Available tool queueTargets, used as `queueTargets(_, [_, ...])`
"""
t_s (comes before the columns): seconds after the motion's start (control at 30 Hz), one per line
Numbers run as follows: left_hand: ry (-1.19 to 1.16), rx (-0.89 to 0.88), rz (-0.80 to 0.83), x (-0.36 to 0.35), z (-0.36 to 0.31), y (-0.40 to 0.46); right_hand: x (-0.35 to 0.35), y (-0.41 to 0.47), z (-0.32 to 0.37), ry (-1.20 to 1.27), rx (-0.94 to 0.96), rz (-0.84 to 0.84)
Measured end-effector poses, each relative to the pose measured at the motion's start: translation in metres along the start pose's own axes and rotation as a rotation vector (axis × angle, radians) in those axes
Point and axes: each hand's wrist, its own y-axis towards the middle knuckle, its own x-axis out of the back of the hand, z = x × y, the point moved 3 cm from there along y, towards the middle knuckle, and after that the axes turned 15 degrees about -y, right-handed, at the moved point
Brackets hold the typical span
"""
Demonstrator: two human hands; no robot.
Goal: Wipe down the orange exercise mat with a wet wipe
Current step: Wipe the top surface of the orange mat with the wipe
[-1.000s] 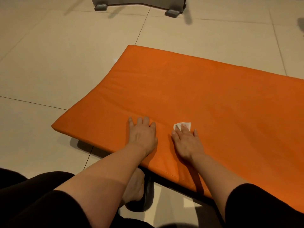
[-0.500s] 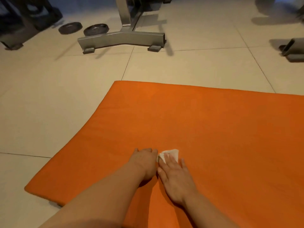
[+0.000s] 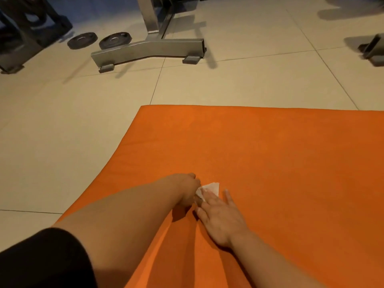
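The orange exercise mat point(image 3: 270, 159) lies flat on the tiled floor and fills the lower right of the view. A small white wet wipe point(image 3: 211, 187) sits on it near the left side. My right hand point(image 3: 220, 215) presses on the wipe's near edge with straight fingers. My left hand point(image 3: 186, 189) is right beside it, with its fingers curled down onto the wipe's left corner, which they seem to pinch. Both forearms stretch out over the mat.
A grey metal equipment base point(image 3: 149, 48) stands on the floor beyond the mat. Two black weight plates point(image 3: 97, 40) lie to its left by a dark rack point(image 3: 27, 28). Another piece of equipment point(image 3: 372, 48) sits at the far right.
The view has tilted up and forward, showing the gym equipment. My left hand went from lying flat on the mat to curling in at the wipe's left edge. My right hand stays on the wipe.
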Motion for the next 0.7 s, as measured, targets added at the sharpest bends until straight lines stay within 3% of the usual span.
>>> queueTargets(0.17, [-0.267,0.099,-0.237,-0.024,0.006,0.002,-0.004,0.007,-0.041,-0.046,-0.238,-0.064])
queueTargets(0.37, [-0.25,0.134,-0.411,-0.034,0.005,0.01,-0.007,0.015,-0.015,-0.054,0.066,-0.079])
queueTargets(0.57, [-0.184,0.162,-0.433,-0.025,0.008,0.013,0.009,0.041,-0.074,-0.13,-0.213,-0.104])
queueTargets(0.7, [-0.218,0.184,-0.435,-0.015,0.009,0.022,0.006,0.045,-0.038,-0.106,0.017,-0.09])
